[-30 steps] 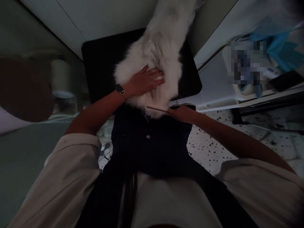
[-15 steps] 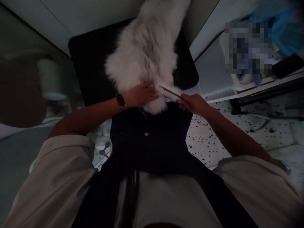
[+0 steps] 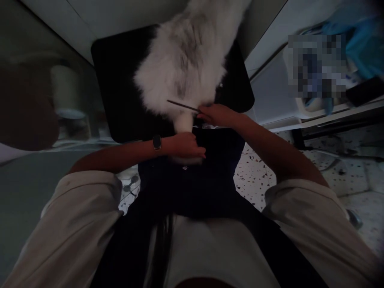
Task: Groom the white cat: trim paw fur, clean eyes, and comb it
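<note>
A white, long-haired animal (image 3: 192, 60) with grey streaks down its back is on the black tabletop (image 3: 120, 72), its rear toward me. My left hand (image 3: 186, 145) is closed around its white tail (image 3: 183, 121), pulled straight toward my lap; fur shows below the fist. My right hand (image 3: 220, 115) holds slim dark scissors (image 3: 182, 105) by the handle end, which the fingers hide. The blades look closed and point left, over the fur just above the tail's base. The animal's head is out of view.
To the right, a white tray (image 3: 292, 80) holds blurred items, with blue cloth (image 3: 366, 52) and a black object (image 3: 364, 91) close by. A pale cylindrical container (image 3: 66, 92) stands behind a clear panel at left. The speckled floor (image 3: 255, 176) shows below.
My left hand has gone from lying on the fur to gripping the tail, drawn toward me. My right hand has moved left and slightly up, carrying the scissors over the rump.
</note>
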Demonstrator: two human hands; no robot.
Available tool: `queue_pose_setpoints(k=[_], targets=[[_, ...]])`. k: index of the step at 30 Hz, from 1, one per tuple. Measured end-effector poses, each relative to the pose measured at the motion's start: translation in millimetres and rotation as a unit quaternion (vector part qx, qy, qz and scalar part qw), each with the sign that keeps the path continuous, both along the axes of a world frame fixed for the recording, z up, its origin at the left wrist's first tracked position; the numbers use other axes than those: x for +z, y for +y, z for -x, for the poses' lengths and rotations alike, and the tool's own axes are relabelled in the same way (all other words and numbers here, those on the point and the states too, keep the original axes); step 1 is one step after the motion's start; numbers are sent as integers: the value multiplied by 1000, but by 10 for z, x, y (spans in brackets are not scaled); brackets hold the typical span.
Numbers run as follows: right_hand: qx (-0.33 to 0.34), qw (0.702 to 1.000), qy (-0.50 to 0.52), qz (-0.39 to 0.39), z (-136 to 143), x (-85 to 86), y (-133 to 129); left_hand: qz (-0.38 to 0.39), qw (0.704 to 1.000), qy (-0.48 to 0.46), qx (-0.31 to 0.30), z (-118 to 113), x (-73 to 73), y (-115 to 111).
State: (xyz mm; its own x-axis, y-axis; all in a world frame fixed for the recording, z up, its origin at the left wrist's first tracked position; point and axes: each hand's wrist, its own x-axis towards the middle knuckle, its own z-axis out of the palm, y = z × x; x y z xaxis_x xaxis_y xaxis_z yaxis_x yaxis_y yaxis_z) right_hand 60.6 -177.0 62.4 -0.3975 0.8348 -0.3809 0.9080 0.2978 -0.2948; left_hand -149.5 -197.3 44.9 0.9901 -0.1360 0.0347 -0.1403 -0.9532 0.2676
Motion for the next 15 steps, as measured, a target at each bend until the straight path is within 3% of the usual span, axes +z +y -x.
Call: queue_pose_setpoints(k=[2,3,4,6,7,9,10,11,13,15], targets=[[-7,999,30,23,-13,-48,-51,109,993,-25,-25,67,116,-214],[-16,998,50,33,-25,-65,-76,174,983,-52,-5,121,168,-289],[-25,996,69,44,-36,-78,-98,236,966,-88,49,191,208,-330],[-36,992,107,63,-52,-96,-133,311,908,-171,222,372,238,-293],[-37,990,120,69,-55,-103,-146,323,863,-215,324,470,226,-216],[-39,988,135,68,-54,-113,-166,338,772,-267,467,641,159,17],[-41,987,140,66,-53,-116,-175,389,686,-293,540,698,111,150],[-44,986,145,67,-54,-117,-183,449,620,-286,577,731,58,279],[-51,984,154,68,-63,-114,-205,569,519,-244,590,711,-44,495],[-52,983,162,70,-86,-108,-235,663,473,-201,544,593,-128,637]])
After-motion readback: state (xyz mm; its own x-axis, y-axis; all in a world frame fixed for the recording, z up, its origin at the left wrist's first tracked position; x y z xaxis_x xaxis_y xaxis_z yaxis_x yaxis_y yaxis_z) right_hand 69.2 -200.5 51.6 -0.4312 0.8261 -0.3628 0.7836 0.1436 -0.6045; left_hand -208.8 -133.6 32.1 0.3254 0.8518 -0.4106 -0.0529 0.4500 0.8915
